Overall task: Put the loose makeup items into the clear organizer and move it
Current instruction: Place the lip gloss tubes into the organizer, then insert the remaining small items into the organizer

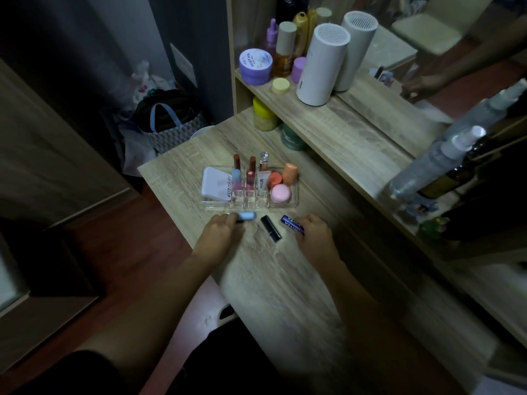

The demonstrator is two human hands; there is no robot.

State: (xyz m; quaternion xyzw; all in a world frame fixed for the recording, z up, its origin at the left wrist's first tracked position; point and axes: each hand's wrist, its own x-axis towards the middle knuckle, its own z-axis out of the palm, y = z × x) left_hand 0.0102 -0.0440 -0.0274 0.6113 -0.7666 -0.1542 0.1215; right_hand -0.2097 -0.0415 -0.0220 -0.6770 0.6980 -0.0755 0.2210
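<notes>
The clear organizer (218, 203) stands on the wooden table, holding a white compact, several lipsticks, a small tube and pink and orange round pots. Just in front of it, my left hand (225, 229) closes its fingers on a light-blue capped tube (247, 216) that lies on the table. A black lipstick (271, 228) lies loose between my hands. My right hand (312, 233) grips a dark blue lip balm (291, 222) resting on the table.
A raised shelf (328, 121) behind the organizer carries jars, bottles and a white cylinder (322, 64). A mirror stands at the right, with spray bottles (436, 163) before it. The table's left edge drops to the floor, where bags (168, 124) sit.
</notes>
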